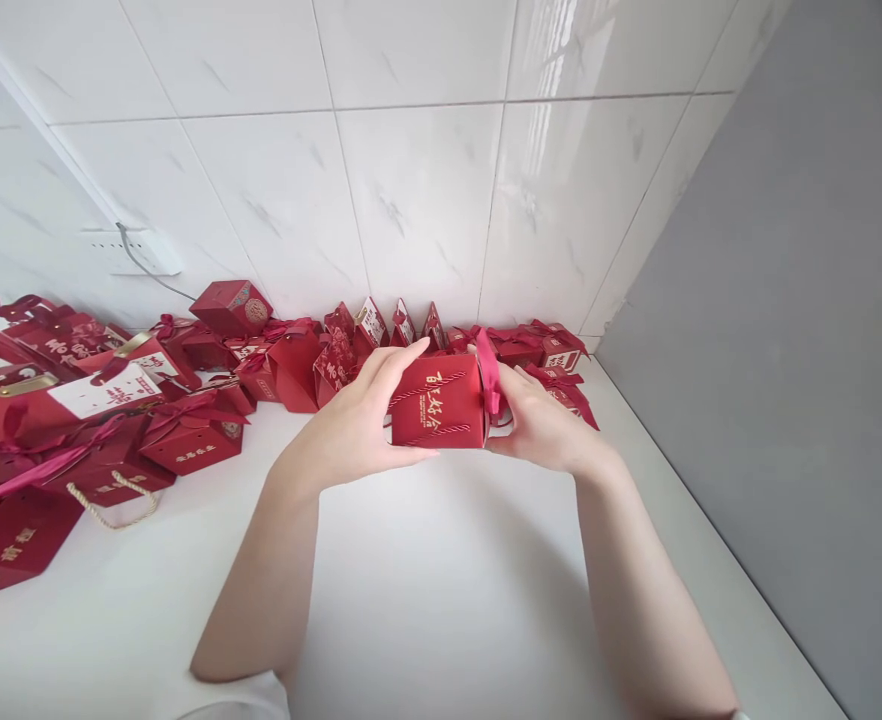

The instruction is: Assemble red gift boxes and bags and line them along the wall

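I hold a small red gift box with gold lettering above the white table, between both hands. My left hand grips its left side, thumb under and fingers over the top edge. My right hand clasps the right side, where a pink ribbon hangs from the box. Both hands are closed on the box.
Several red gift boxes and bags with ribbons are piled along the left and back of the table. More small boxes line the tiled wall. A wall socket with a cable sits at left. A grey panel stands at right.
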Demonstrator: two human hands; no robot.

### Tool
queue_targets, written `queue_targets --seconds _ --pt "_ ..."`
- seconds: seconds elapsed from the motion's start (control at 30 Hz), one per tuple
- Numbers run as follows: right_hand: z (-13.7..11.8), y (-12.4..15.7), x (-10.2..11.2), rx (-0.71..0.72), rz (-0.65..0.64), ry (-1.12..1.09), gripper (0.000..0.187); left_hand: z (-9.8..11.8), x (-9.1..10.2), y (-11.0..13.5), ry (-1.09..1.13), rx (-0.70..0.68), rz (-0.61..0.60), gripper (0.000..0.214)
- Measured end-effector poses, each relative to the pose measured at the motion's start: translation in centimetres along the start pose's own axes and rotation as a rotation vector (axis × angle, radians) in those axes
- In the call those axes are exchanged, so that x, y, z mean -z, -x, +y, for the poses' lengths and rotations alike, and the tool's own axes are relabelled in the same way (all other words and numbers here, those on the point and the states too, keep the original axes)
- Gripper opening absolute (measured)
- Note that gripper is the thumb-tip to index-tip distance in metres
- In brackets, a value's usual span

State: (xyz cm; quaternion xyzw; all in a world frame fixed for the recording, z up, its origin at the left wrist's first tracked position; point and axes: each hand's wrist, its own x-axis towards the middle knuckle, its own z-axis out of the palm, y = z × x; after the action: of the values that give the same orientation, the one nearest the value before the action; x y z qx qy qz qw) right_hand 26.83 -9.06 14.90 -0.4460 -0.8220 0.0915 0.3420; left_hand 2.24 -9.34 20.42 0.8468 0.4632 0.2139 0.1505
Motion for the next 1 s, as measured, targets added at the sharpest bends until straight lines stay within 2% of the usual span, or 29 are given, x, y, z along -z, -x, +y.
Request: queue_targets --seconds 0.1,0.27,0.37,0.43,0.5,0.57,0.7,0.73,0.77,0.8,0.87,1.0 --pt "0.8 -0.1 0.4 0.006 -0.035 -0.05 0.082 0.1 -0.2 0.1 0.06 -0.057 0.021 0.093" --pt "0.5 -0.1 1.8 0.062 0.007 -0.064 0.075 -0.5 0.3 0.2 0.193 -0.142 0.065 0.086" --pt "-0.1 0.4 2.3 0.046 -0.091 -0.16 0.075 -1.0 0.6 0.1 0.236 -0.165 0.16 0.07" --pt "-0.5 0.9 2.5 0.032 -0.188 -0.227 0.075 -1.3 0.7 -0.1 0.252 -0.174 0.14 0.062" --pt "-1.0 1.2 2.7 0.036 -0.275 -0.274 0.077 -1.6 0.6 -0.2 0.288 -0.179 0.03 0.062" --pt "-1.7 1.4 2.8 0.06 -0.35 -0.302 0.08 -2.0 0.4 -0.4 0.357 -0.167 -0.147 0.07" --pt "-3.0 1.3 3.0 0.144 -0.42 -0.323 0.082 -2.8 -0.2 -0.9 0.513 -0.157 -0.656 0.087" --pt "-3.1 1.3 3.0 0.154 -0.423 -0.321 0.083 -3.0 -0.2 -1.0 0.529 -0.152 -0.73 0.088" --pt "-3.0 1.3 3.0 0.152 -0.42 -0.316 0.083 -3.0 -0.2 -1.1 0.535 -0.137 -0.751 0.086" --pt "-2.7 1.3 2.9 0.135 -0.406 -0.305 0.084 -2.9 -0.2 -1.1 0.535 -0.11 -0.726 0.084" --pt "-1.9 1.2 2.6 0.057 -0.331 -0.252 0.08 -2.5 0.1 -1.0 0.523 -0.015 -0.592 0.076" --pt "-0.6 0.9 2.0 -0.146 0.024 -0.069 0.045 -1.4 0.2 -0.6 0.381 0.18 -0.276 0.073"
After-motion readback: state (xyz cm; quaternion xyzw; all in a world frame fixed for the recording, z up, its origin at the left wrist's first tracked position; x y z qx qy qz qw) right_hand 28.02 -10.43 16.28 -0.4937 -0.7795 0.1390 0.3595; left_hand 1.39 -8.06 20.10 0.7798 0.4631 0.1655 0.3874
